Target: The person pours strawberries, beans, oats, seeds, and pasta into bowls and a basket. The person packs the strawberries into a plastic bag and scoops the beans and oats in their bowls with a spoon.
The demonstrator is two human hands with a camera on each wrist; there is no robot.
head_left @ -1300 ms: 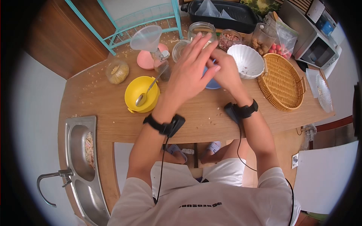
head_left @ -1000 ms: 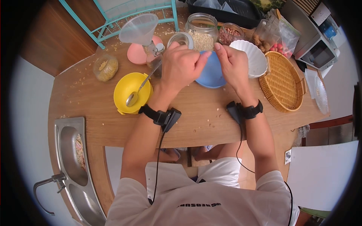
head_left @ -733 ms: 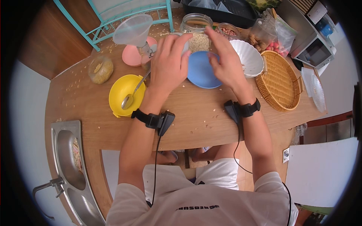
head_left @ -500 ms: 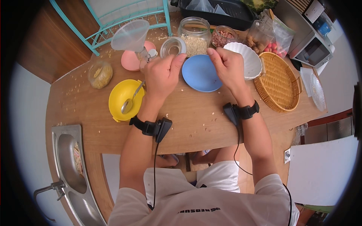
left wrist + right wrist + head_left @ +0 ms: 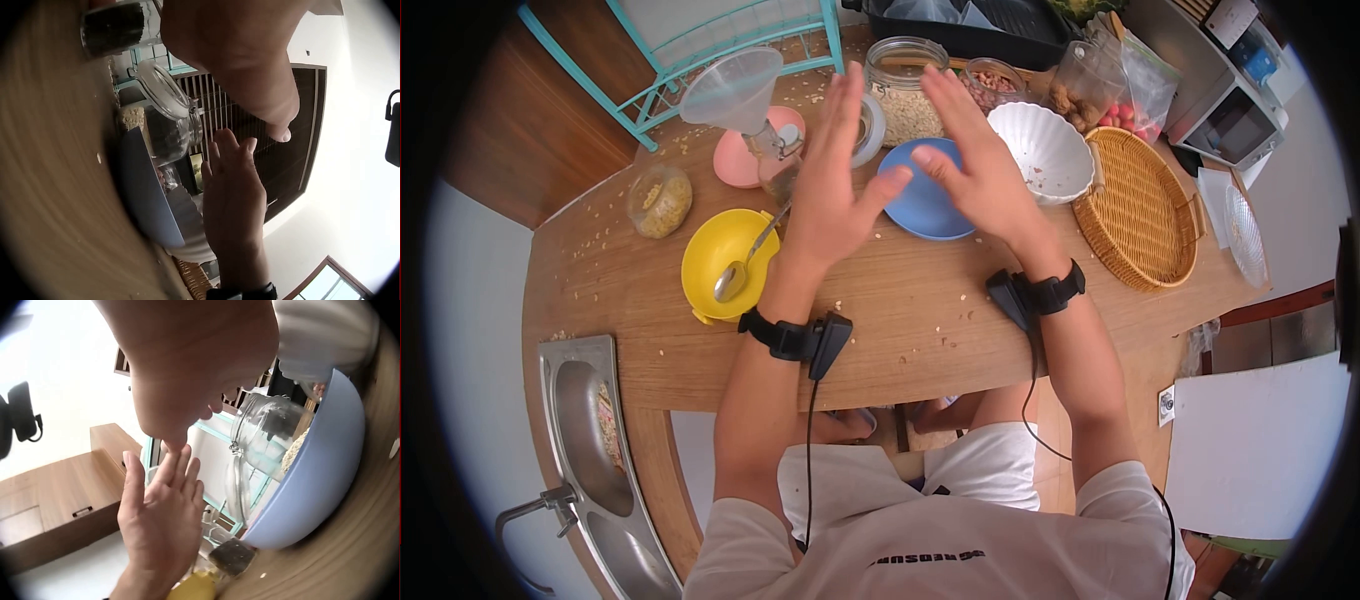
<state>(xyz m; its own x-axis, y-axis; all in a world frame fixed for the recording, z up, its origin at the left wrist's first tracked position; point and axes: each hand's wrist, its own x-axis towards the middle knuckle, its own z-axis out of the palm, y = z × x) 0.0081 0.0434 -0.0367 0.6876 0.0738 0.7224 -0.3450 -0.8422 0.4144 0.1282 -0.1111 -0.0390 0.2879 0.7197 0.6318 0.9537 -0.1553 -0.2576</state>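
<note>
Both hands are raised over the table, palms facing each other and holding nothing. The left hand (image 5: 832, 190) has straight fingers and its thumb stands out to the side. Opposite it, the right hand (image 5: 985, 180) also has its fingers extended, thumb towards the left one. Between and beyond them sits a blue bowl (image 5: 930, 215), partly covered by the right hand in the head view. Behind the bowl stands a glass jar (image 5: 908, 118) of oat flakes, its clip-top lid (image 5: 237, 487) swung open. The right wrist view shows the left palm (image 5: 165, 534) bare.
A yellow bowl (image 5: 705, 255) with a spoon (image 5: 733, 278), a pink bowl (image 5: 735, 165) and a bottle with a funnel (image 5: 735, 90) stand left. White fluted bowl (image 5: 1050, 150) and wicker tray (image 5: 1145, 215) lie right. Flakes are scattered on the table.
The hands were overlapping over the blue bowl, then drew apart. Their fingers curled and straightened in turn; now they are straight again. The bowls and jar have not been moved.
</note>
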